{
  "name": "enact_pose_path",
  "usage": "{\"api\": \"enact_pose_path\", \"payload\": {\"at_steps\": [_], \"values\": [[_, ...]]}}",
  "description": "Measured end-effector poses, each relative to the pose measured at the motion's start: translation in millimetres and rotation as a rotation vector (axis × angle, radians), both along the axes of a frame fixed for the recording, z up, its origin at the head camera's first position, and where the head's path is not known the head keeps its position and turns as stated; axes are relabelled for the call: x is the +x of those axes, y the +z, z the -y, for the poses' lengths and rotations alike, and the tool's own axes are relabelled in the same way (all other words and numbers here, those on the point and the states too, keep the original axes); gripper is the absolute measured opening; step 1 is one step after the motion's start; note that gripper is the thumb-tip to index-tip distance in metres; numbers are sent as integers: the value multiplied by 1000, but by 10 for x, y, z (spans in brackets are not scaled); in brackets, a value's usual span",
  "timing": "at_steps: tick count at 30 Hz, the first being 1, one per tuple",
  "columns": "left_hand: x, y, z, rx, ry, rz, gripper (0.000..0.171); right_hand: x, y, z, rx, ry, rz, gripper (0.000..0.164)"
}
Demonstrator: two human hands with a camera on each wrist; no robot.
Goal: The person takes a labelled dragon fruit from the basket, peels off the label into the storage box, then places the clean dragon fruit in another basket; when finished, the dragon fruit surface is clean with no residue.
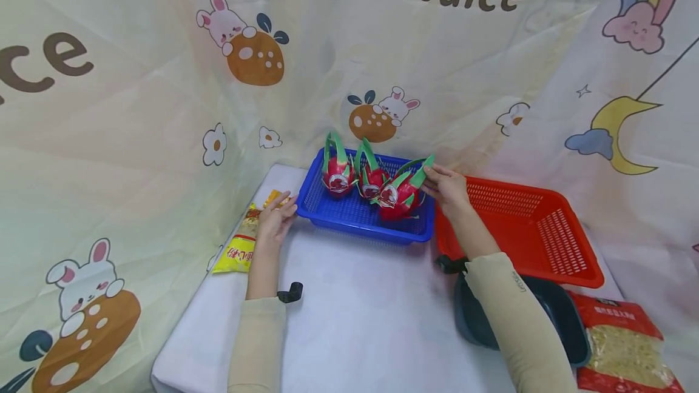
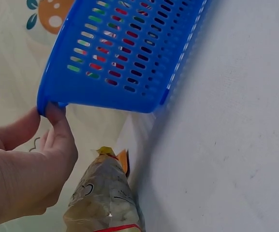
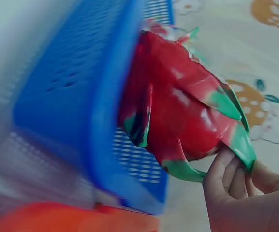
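Three red dragon fruits with green leaf tips sit in a blue plastic basket [image 1: 349, 226] at the back of the table. My right hand [image 1: 448, 190] pinches a green leaf at the tip of the rightmost dragon fruit [image 1: 401, 199], which leans up toward the basket's right rim. The middle dragon fruit [image 1: 371, 178] and the left dragon fruit [image 1: 338, 178] stand with leaves pointing up. In the left wrist view, my left hand [image 2: 37, 164] grips the basket's rim at its corner between thumb and fingers. Round stickers mark the fruits' fronts.
A red basket [image 1: 508, 229] stands right of the blue one, partly behind my right arm. Nearer, a dark basin [image 1: 559, 308] lies beneath that forearm, beside a red-and-clear food bag [image 1: 625, 344]. A yellow bag [image 1: 237, 253] lies by my left hand. Printed cloth hangs behind.
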State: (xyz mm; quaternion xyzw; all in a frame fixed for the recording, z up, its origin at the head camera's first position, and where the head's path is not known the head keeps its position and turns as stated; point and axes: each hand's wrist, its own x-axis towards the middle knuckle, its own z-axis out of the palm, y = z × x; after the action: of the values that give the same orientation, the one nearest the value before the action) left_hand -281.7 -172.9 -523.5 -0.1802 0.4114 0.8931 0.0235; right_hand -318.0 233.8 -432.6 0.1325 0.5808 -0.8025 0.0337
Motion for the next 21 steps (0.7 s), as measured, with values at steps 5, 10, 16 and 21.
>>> {"api": "enact_pose_path", "payload": {"at_steps": [5,10,16,21], "values": [[8,-19,9,-9,-8,-1,61,133,214,-34,-59,28,-68,35],[29,-72,27,30,11,3,63,285,379,-22,-68,32,-88,43],[17,-101,18,31,18,9,63,466,546,-7,-49,49,-89,54],[12,-110,32,25,11,11,62,583,591,17,-22,94,-83,43]]}}
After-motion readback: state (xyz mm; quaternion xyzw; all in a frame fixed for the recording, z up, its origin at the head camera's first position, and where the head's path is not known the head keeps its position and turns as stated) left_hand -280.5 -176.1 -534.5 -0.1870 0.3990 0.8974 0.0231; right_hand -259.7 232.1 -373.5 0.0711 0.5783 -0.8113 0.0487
